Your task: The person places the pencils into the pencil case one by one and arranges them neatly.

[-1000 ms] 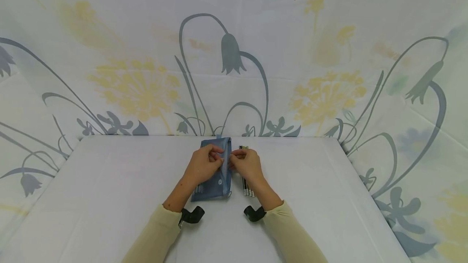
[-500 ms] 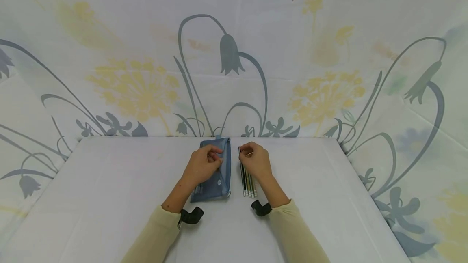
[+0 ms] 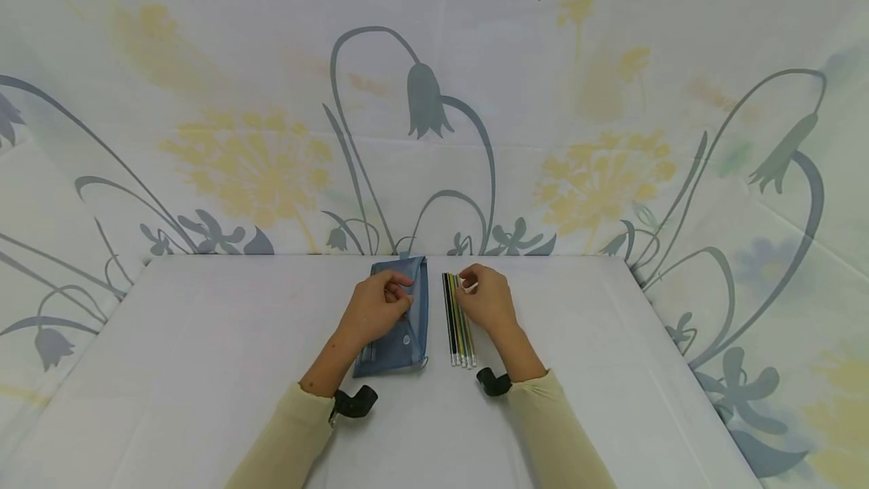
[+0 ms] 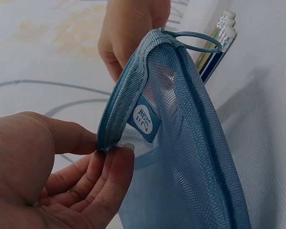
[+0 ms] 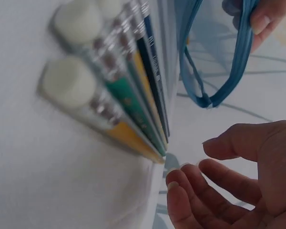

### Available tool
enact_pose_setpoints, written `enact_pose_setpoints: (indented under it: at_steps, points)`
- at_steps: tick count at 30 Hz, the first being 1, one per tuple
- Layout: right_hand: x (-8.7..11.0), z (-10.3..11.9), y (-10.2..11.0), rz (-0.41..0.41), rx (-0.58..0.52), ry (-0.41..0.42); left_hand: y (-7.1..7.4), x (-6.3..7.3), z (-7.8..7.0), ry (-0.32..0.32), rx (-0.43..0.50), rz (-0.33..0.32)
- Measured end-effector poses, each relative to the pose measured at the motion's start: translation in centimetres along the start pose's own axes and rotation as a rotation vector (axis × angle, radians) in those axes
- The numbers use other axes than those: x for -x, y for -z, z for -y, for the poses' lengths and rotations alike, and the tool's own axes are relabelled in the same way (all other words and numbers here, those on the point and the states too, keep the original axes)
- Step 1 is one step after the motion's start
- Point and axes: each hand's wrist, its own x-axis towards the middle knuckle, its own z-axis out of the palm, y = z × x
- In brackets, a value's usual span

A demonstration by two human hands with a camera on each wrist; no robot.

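Observation:
A blue mesh zip pouch lies on the white table, its zipped side held up and gaping. My left hand pinches the upper zip edge between thumb and fingers, plain in the left wrist view, where a small label shows on the mesh. Just right of the pouch several pencils lie side by side, white erasers towards me. My right hand hovers by their far ends, fingers loosely curved with nothing between them. In the right wrist view its fingertips are close to the far ends of the pencils.
A white cloth-covered table spreads to both sides. Behind it hangs a curtain with grey and yellow flowers. A ring sticks out from the pouch's near corner, and a black wrist camera sits on each wrist.
My right hand has drawn away from the pouch opening to the right, over the pencils and to their right side. My left hand keeps its pinch on the pouch edge.

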Motion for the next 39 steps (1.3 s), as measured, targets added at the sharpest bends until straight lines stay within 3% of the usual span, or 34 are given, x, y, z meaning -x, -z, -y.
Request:
enact_pose_setpoints:
  at_steps: [13,28,39]
  points:
    - [-0.04,-0.32,0.31,0.07,0.179,-0.072,-0.07,-0.07,0.24,-0.008,-0.014,-0.005]
    - [0.06,-0.71,-0.04,0.097,0.265,-0.106,-0.05,-0.03,0.01,-0.016,-0.031,-0.012]
    - [0.23,-0.4,0.04,0.151,0.376,-0.225,-0.11,-0.04,0.12,-0.024,-0.032,-0.018]
